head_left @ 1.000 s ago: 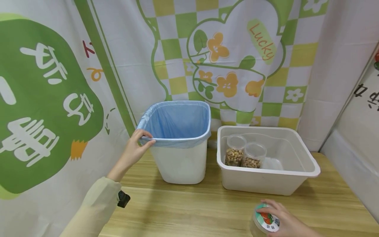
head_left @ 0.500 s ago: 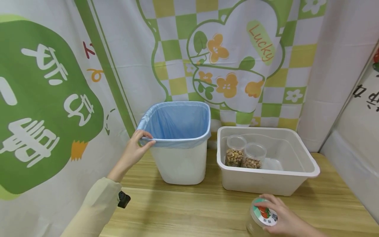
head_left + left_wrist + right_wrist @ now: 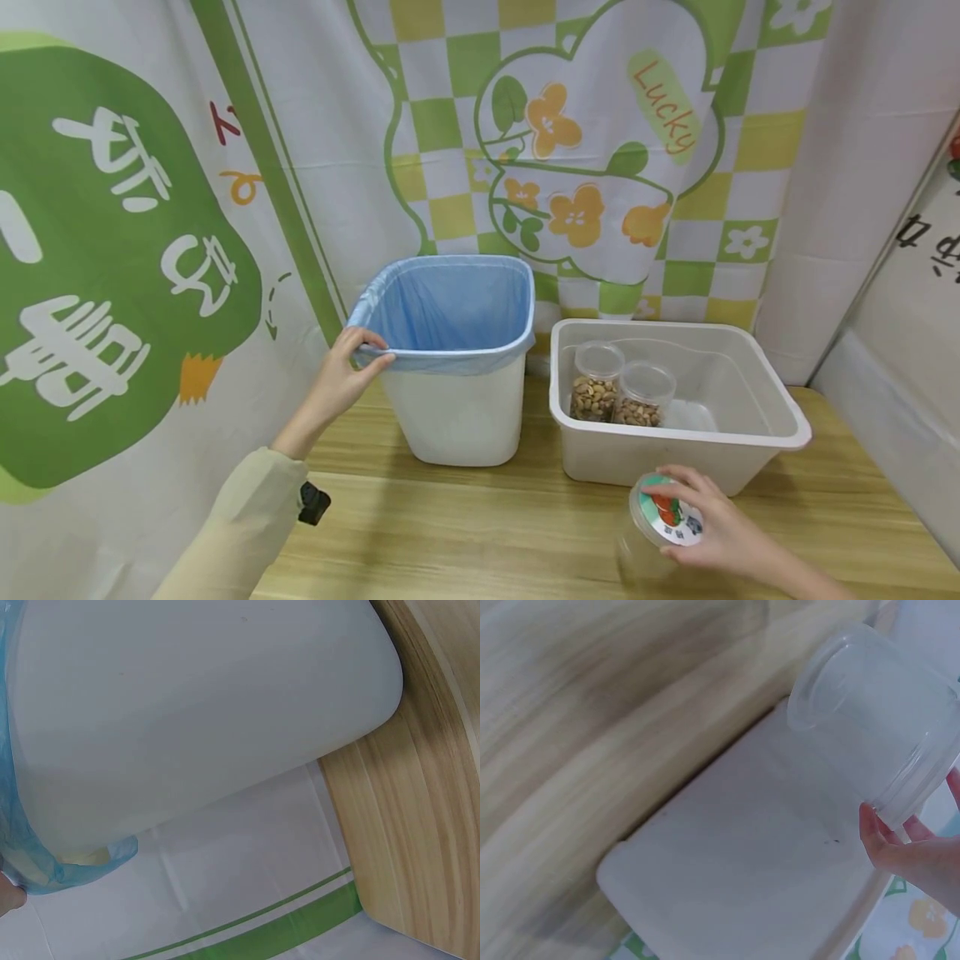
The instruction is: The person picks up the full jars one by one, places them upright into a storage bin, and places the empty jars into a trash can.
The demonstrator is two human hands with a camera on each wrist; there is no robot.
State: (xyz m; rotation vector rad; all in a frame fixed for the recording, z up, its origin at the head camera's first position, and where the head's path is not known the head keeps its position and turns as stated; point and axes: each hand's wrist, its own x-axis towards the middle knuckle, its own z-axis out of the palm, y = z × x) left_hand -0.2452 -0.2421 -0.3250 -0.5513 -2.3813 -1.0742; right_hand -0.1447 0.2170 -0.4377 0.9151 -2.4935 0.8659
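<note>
My left hand [image 3: 347,371] pinches the front left corner of the rim of a white trash can [image 3: 457,421], which is lined with a blue bag [image 3: 450,304]. In the left wrist view only a fingertip [image 3: 10,897] shows, against the liner's folded edge. Over at the right, my right hand [image 3: 716,521] grips a clear plastic jar [image 3: 641,554] around its lid [image 3: 669,510], which bears a label with red fruit. The right wrist view shows this jar [image 3: 877,712] raised above the table, see-through, with no contents visible. It hangs in front of a light grey plastic tub [image 3: 667,454].
Two lidded clear jars of nuts, one at the left [image 3: 595,396] and one beside it [image 3: 641,408], stand in the tub's left part. Trash can and tub sit side by side on a wooden table [image 3: 450,533]. Printed curtains [image 3: 322,150] enclose the back and sides.
My right hand has lifted the jar and carried it forward, closer to the tub's front wall. The left hand stays on the trash can's rim.
</note>
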